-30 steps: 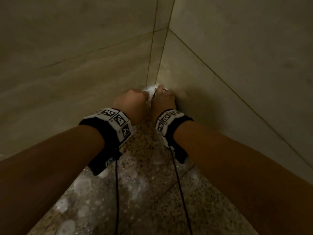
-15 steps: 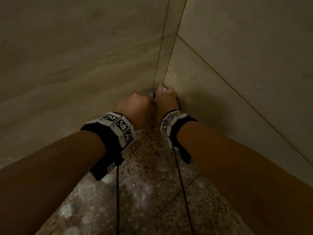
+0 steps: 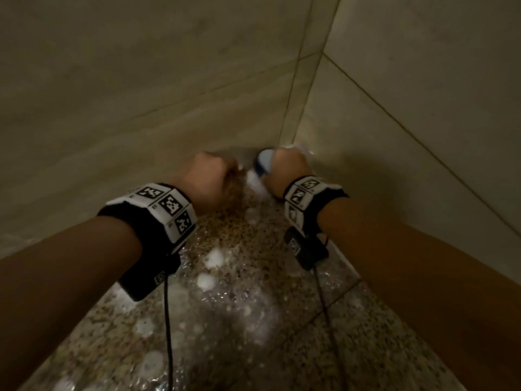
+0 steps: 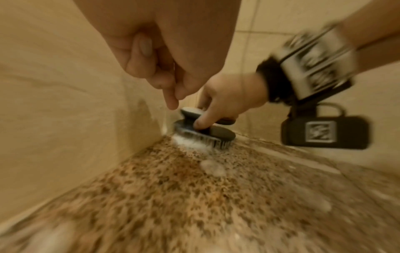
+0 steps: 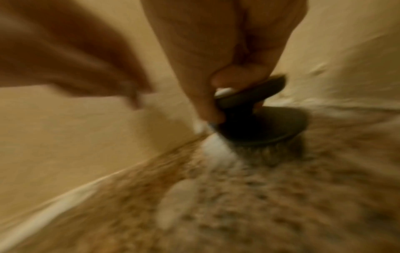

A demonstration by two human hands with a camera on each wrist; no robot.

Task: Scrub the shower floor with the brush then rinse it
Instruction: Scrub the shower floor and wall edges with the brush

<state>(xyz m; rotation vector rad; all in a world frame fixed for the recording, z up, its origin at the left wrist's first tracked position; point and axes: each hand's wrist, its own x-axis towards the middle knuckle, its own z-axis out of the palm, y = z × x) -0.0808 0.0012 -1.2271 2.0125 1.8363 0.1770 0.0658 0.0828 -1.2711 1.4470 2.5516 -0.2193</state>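
Observation:
A dark round scrub brush [image 4: 205, 131] with a knob handle stands bristles-down on the speckled shower floor [image 3: 253, 320], tight in the corner where two walls meet. White foam [image 4: 192, 143] sits under its bristles. My right hand [image 3: 287, 170] grips the knob from above, fingers curled round it [image 5: 207, 106]. In the head view only the pale top of the brush [image 3: 263, 162] shows beside that hand. My left hand [image 3: 208, 179] hovers just left of the brush as a fist holding nothing; one finger [image 4: 173, 102] points down near the knob. The wrist views are motion-blurred.
Beige tiled walls close in on the left [image 3: 141, 108] and right [image 3: 423, 108], meeting at a corner joint [image 3: 290, 122]. Wet foam blobs [image 3: 214, 258] dot the floor nearer me. Wrist camera cables [image 3: 168, 320] hang over the floor.
The two hands were pressed together in the corner; now the left hand has drawn away to the left, and the brush top shows between them.

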